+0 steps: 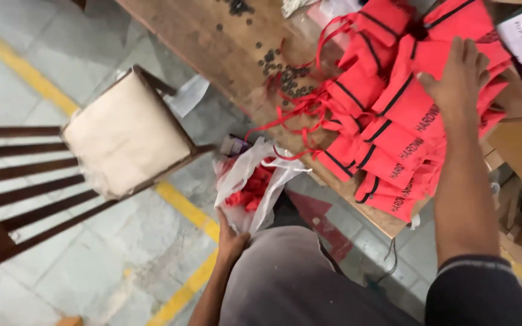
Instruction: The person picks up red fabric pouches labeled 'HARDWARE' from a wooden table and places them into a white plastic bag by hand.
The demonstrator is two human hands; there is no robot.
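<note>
A: Where is the right hand (461, 77)?

B: Flat on the heap of red cloth drawstring pouches with black trim (394, 115), fingers spread wide and pressing down, gripping nothing. The heap sits at the near edge of the worn wooden table (212, 36), some pouches overhanging it.

A: And the left hand (229, 236)?

B: Low beside the knee, fingers closed on the bottom of a thin white plastic bag (261, 181) holding more red pieces, just below the table's edge.

A: Anything else?

B: Small dark round washers (288, 75) scattered left of the heap, and a wooden chair with a pale cushion (125, 136) on the floor, well apart.
</note>
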